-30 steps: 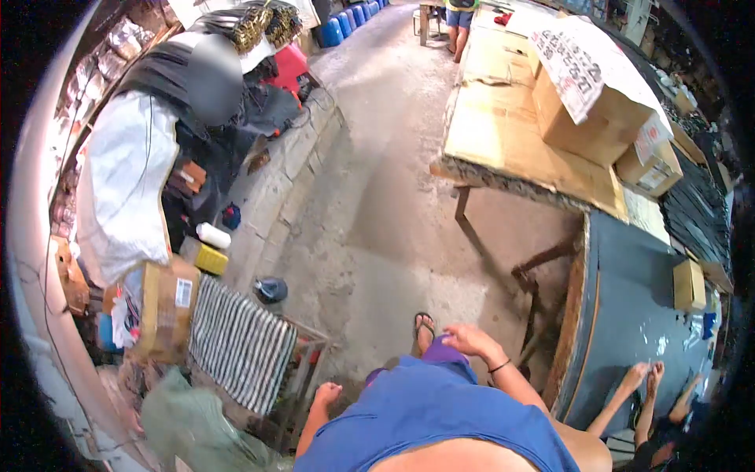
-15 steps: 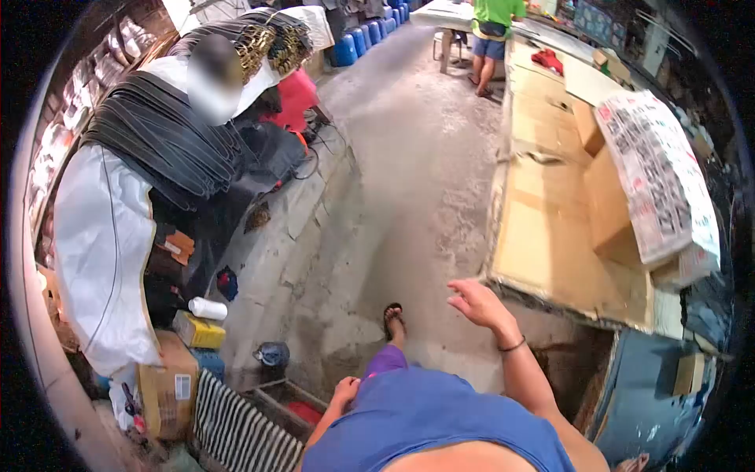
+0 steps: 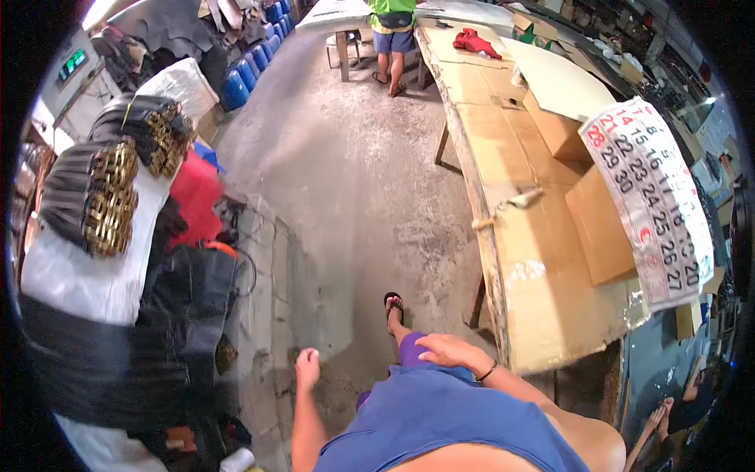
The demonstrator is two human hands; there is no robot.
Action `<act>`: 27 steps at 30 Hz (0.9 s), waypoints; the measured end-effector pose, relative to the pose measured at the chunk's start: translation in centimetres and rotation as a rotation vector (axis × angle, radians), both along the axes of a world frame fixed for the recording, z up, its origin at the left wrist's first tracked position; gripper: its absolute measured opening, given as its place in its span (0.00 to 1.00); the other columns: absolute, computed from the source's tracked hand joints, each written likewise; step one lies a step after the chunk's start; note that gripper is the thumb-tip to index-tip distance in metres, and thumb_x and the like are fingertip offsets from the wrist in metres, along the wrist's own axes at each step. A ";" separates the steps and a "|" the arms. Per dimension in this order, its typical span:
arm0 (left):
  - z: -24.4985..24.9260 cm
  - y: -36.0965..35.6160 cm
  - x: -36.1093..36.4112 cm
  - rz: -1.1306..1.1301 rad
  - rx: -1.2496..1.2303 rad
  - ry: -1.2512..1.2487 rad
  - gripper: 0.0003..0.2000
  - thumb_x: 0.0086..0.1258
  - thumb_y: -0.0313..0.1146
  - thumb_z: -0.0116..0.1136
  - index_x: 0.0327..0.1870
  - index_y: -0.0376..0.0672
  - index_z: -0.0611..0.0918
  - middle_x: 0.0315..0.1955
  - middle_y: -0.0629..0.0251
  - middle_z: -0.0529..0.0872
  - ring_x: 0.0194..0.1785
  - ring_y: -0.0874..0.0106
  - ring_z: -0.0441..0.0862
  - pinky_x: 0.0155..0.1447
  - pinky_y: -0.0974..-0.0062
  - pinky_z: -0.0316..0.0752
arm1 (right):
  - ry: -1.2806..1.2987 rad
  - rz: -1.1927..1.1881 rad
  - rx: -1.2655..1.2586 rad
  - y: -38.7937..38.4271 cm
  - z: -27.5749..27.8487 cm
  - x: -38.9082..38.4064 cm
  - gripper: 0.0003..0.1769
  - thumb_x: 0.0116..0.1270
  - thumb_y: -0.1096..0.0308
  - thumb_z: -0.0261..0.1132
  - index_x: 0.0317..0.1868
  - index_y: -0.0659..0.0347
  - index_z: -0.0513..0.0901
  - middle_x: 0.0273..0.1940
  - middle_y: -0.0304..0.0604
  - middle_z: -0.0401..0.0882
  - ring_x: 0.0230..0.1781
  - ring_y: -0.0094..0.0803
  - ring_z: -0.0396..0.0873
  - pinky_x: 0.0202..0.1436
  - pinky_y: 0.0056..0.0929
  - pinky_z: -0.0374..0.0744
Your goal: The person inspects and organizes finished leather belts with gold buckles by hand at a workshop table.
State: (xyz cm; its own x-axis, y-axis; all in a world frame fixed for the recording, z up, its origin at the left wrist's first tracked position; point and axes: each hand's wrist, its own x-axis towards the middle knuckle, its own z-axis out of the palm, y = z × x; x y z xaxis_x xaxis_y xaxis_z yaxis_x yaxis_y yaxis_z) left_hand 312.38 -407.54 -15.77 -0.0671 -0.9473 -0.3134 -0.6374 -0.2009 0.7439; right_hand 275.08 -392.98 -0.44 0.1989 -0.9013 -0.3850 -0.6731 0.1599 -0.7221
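I am on a concrete floor [image 3: 346, 181] between a stacked left side and a long table. My left hand [image 3: 307, 366] hangs at my side with the fingers curled and nothing in it. My right hand [image 3: 444, 352] rests loosely against my purple shorts, fingers apart and empty, a dark band on its wrist. It is close to the near corner of the cardboard-covered table [image 3: 527, 315]. My sandalled foot [image 3: 393, 308] is stepped forward on the floor.
Cardboard boxes [image 3: 602, 228] and a calendar sheet [image 3: 653, 197] lie on the table. Black bundles with gold fittings [image 3: 110, 197], dark material and a red item [image 3: 193, 197] line the left. Blue drums [image 3: 244, 75] stand far left. A person in green [image 3: 392, 31] stands ahead. Another person's feet [image 3: 657, 417] show lower right.
The view has swung forward along the aisle and the table has come closer on my right. My right hand dropped from out in front to my thigh. My left hand stays low.
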 end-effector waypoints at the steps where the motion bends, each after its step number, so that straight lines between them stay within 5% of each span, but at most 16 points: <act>1: -0.4 -1.4 -0.6 -0.051 -0.039 -0.037 0.13 0.63 0.37 0.56 0.42 0.36 0.81 0.35 0.54 0.84 0.40 0.65 0.81 0.46 0.68 0.75 | -0.014 0.004 0.014 -2.6 -0.1 -0.5 0.22 0.64 0.58 0.61 0.56 0.58 0.73 0.51 0.55 0.76 0.55 0.51 0.73 0.57 0.43 0.72; 7: -2.8 -1.7 -2.0 -0.327 0.455 -0.249 0.18 0.61 0.44 0.57 0.41 0.38 0.82 0.37 0.51 0.85 0.43 0.59 0.83 0.48 0.64 0.75 | -0.007 -0.046 -0.089 -19.9 -0.7 -7.4 0.22 0.64 0.58 0.60 0.56 0.59 0.74 0.51 0.55 0.76 0.54 0.51 0.73 0.57 0.42 0.72; 12: -6.5 -7.3 -1.5 -0.153 0.586 -0.268 0.17 0.62 0.44 0.57 0.43 0.38 0.82 0.37 0.52 0.85 0.43 0.62 0.83 0.49 0.65 0.75 | 0.039 -0.161 -0.348 -32.0 0.5 -15.3 0.22 0.64 0.59 0.60 0.55 0.61 0.74 0.50 0.54 0.76 0.52 0.49 0.74 0.55 0.40 0.73; 17: -1.5 -21.8 -8.7 -0.013 0.458 -0.252 0.17 0.63 0.43 0.58 0.45 0.39 0.83 0.39 0.56 0.86 0.43 0.66 0.82 0.49 0.66 0.75 | 0.083 -0.296 -0.451 -40.7 3.2 -21.5 0.22 0.64 0.57 0.59 0.56 0.57 0.73 0.47 0.52 0.76 0.50 0.49 0.75 0.52 0.41 0.74; 22: -3.9 -37.3 -16.2 -0.059 0.440 -0.231 0.18 0.62 0.43 0.57 0.45 0.39 0.83 0.41 0.55 0.85 0.46 0.64 0.83 0.51 0.67 0.75 | 0.057 -0.329 -0.264 -48.6 3.1 -25.4 0.22 0.63 0.61 0.61 0.55 0.60 0.74 0.47 0.53 0.77 0.49 0.46 0.76 0.51 0.38 0.75; 27: -5.9 -52.9 -24.1 -0.221 0.518 -0.248 0.18 0.61 0.44 0.57 0.45 0.39 0.83 0.44 0.53 0.84 0.51 0.60 0.81 0.55 0.67 0.73 | 0.096 -0.503 -0.373 -55.1 2.7 -31.2 0.20 0.63 0.62 0.61 0.54 0.60 0.75 0.47 0.53 0.77 0.47 0.45 0.77 0.50 0.37 0.75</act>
